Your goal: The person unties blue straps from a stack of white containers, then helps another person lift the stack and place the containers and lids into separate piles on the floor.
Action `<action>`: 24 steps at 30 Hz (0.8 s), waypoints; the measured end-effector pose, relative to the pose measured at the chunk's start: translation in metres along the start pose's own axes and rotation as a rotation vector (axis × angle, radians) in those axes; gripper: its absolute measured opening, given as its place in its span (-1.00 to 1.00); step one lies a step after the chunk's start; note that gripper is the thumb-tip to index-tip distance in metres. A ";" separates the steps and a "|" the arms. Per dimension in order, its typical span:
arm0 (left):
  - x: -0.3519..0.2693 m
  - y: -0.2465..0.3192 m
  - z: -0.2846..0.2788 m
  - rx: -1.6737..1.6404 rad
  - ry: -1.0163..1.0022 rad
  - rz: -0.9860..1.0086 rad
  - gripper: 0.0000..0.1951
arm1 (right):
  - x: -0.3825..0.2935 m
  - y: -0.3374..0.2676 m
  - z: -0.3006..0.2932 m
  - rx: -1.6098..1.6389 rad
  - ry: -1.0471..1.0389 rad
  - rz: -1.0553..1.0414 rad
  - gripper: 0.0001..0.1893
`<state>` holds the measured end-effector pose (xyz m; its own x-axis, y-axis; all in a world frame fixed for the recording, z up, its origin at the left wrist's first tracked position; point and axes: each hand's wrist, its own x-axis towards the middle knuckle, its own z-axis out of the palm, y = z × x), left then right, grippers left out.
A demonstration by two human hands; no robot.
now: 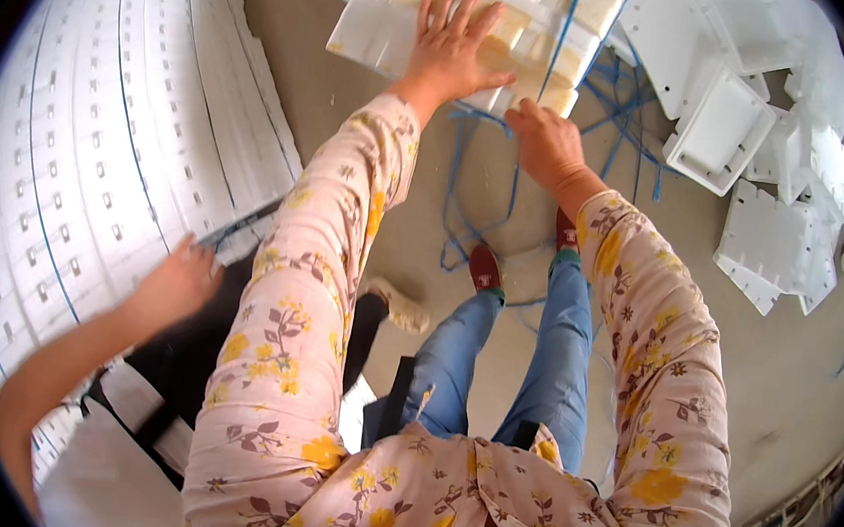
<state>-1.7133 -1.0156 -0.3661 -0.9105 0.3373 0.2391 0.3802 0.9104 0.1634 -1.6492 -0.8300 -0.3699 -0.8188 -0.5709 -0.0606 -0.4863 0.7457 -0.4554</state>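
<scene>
My left hand lies spread, palm down, on a bundle of stacked white plastic trays or housings at the top middle. Yellowish patches show on that bundle. A blue strap runs over its right part. My right hand is closed at the near right corner of the bundle, by the lower end of the strap, with its fingertips pinched on the strap. What lies under my right fingers is partly hidden. More blue strap hangs or lies in loops below the bundle.
White plastic trays lie heaped on the floor at the right, beside tangled blue strap. Large stacks of white parts bound with blue strap fill the left. A co-worker's hand is near those stacks, and the co-worker's shoe is beside my feet.
</scene>
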 end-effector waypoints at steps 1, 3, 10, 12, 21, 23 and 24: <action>0.003 -0.005 -0.003 -0.001 -0.030 -0.010 -0.09 | 0.006 -0.004 -0.003 0.015 0.021 -0.038 -0.84; 0.008 -0.025 -0.014 0.079 -0.013 0.002 -0.12 | 0.018 -0.016 -0.007 0.048 0.045 -0.120 -0.84; 0.038 -0.054 -0.035 0.138 -0.022 -0.070 -0.10 | 0.078 -0.036 -0.011 0.023 0.062 -0.035 -0.83; 0.038 -0.045 -0.020 0.114 0.004 -0.097 -0.10 | 0.075 -0.033 0.003 0.054 0.104 0.019 -0.80; 0.027 -0.087 -0.008 0.067 -0.029 -0.158 -0.10 | 0.084 -0.053 0.014 0.065 0.109 0.108 -0.86; 0.023 -0.094 -0.007 0.061 -0.024 -0.157 -0.09 | 0.082 -0.060 0.014 0.076 0.081 0.136 -0.86; 0.023 -0.096 -0.008 0.058 -0.021 -0.154 -0.09 | 0.082 -0.064 0.013 0.085 0.066 0.159 -0.86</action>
<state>-1.7693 -1.0973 -0.3685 -0.9608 0.1972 0.1951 0.2265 0.9637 0.1412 -1.6815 -0.9290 -0.3576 -0.9028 -0.4225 -0.0809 -0.3240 0.7916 -0.5180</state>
